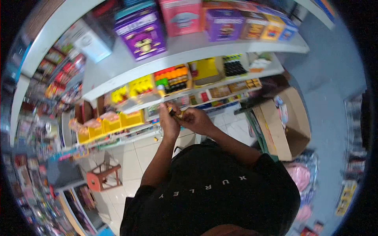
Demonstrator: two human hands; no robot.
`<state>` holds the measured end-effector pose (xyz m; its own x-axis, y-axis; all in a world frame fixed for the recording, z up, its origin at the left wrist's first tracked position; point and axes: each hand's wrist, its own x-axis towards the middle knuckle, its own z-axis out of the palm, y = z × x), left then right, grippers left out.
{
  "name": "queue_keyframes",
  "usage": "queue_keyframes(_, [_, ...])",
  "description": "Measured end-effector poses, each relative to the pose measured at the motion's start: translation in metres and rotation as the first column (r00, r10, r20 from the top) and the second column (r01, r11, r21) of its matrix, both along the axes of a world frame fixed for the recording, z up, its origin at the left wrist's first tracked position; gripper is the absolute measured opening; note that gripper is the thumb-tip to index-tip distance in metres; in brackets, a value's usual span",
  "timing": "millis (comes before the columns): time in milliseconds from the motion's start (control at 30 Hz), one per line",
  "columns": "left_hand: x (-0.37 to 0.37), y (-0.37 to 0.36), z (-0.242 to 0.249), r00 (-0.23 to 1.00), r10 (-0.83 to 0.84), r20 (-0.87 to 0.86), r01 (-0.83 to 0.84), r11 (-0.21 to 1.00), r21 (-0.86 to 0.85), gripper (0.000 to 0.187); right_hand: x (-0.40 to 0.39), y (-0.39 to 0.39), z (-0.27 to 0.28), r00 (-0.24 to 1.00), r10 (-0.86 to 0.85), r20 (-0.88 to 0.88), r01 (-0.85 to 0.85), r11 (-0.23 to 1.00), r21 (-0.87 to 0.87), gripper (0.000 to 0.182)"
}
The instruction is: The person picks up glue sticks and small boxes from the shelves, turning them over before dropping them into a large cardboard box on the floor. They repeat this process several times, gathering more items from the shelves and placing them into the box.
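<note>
Both hands are together in front of the chest, just below the shelf edge. My left hand is closed around a small dark item with some yellow, its fingers pointing up toward the shelf. My right hand is beside it, fingers curled and pinched at the lower end of the same small item. Blur and size hide what the item is. Just above the hands, a carton of small orange, green and black bottles stands on the shelf, beside boxes of yellow-topped items.
Purple and pink boxes line the upper shelf. Yellow bins sit at the lower left. An orange stool stands on the tiled floor. An open cardboard box is on the right.
</note>
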<state>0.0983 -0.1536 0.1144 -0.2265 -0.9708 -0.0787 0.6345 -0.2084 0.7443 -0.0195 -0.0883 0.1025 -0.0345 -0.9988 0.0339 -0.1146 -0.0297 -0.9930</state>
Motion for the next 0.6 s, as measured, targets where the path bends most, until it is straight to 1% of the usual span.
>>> queue_keyframes(33, [-0.003, 0.003, -0.003, 0.999, 0.002, 0.044, -0.002, 1.000, 0.009, 0.040, -0.005, 0.004, -0.010, 1.000, -0.019, -0.001, 0.019, 1.000, 0.009, 0.021])
queue_keyframes(67, [-0.002, 0.003, -0.017, 0.996, -0.040, 0.074, 0.041, 0.999, -0.007, 0.040, -0.010, 0.009, -0.020, 0.999, -0.035, 0.000, 0.035, 0.999, 0.018, 0.022])
queue_keyframes(100, [-0.008, 0.014, 0.005, 0.981, -0.052, 0.187, 0.038, 0.996, 0.079, 0.041, -0.014, 0.014, -0.026, 0.999, -0.046, 0.002, 0.046, 0.999, 0.027, 0.022])
queue_keyframes(133, [-0.007, 0.017, -0.010, 0.975, -0.073, 0.210, 0.073, 0.997, 0.007, 0.040, -0.020, 0.024, -0.028, 0.998, -0.044, 0.041, 0.039, 0.994, 0.100, 0.025])
queue_keyframes(167, [-0.005, 0.016, -0.031, 0.969, -0.089, 0.232, 0.107, 0.992, -0.066, 0.039, -0.027, 0.032, -0.032, 0.998, -0.049, -0.026, 0.053, 0.982, 0.183, 0.026])
queue_keyframes(233, [-0.008, 0.017, -0.056, 0.970, -0.103, 0.221, 0.089, 0.993, 0.073, 0.040, -0.040, 0.056, -0.050, 0.989, -0.032, -0.143, 0.081, 0.930, 0.357, 0.029])
queue_keyframes(267, [-0.008, 0.021, -0.067, 0.970, -0.108, 0.218, 0.077, 0.986, 0.146, 0.040, -0.045, 0.069, -0.062, 0.979, -0.067, -0.194, 0.138, 0.914, 0.382, 0.029])
queue_keyframes(367, [-0.007, 0.034, -0.086, 0.932, -0.261, 0.253, 0.209, 0.954, 0.215, 0.041, -0.070, 0.110, -0.092, 0.981, -0.166, -0.097, 0.192, 0.824, 0.533, 0.029])
queue_keyframes(400, [-0.012, 0.041, -0.085, 0.893, -0.286, 0.349, 0.199, 0.944, 0.265, 0.043, -0.077, 0.123, -0.093, 0.967, -0.254, -0.030, 0.223, 0.780, 0.584, 0.029])
queue_keyframes(467, [-0.021, 0.051, -0.091, 0.880, -0.331, 0.340, 0.248, 0.932, 0.264, 0.044, -0.106, 0.150, -0.123, 0.939, -0.217, -0.268, 0.327, 0.805, 0.494, 0.027])
queue_keyframes(500, [-0.027, 0.055, -0.094, 0.875, -0.346, 0.338, 0.267, 0.928, 0.259, 0.045, -0.124, 0.160, -0.142, 0.903, -0.198, -0.382, 0.365, 0.823, 0.436, 0.026])
queue_keyframes(567, [-0.042, 0.066, -0.097, 0.871, -0.332, 0.361, 0.258, 0.936, 0.239, 0.045, -0.171, 0.175, -0.175, 0.852, -0.207, -0.481, 0.410, 0.835, 0.367, 0.024])
queue_keyframes(600, [-0.053, 0.072, -0.099, 0.872, -0.320, 0.371, 0.250, 0.942, 0.226, 0.046, -0.199, 0.178, -0.183, 0.834, -0.199, -0.514, 0.422, 0.831, 0.362, 0.022])
